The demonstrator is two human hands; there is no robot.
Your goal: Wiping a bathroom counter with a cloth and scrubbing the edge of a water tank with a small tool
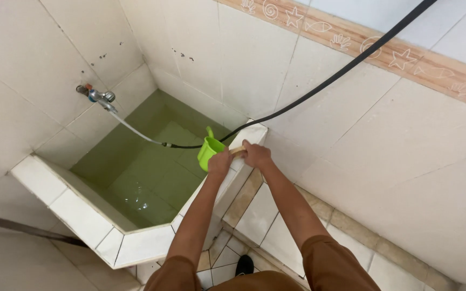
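Both grips closed: left hand (219,161) and right hand (255,154) on a pale handle (237,151), arms outstretched.

The light is bright and even, soft, and it seems to come from above; no lamp is visible. The white wall tiles (395,161) look clean and a little washed out, without strong glare. Small shiny reflections sit on the green water (141,202) in the basin. Shadows are weak: a soft one lies under the basin rim (82,215) and at the floor. The picture is quite sharp in the middle. Straight tile lines bend toward the edges, so the lens is wide.
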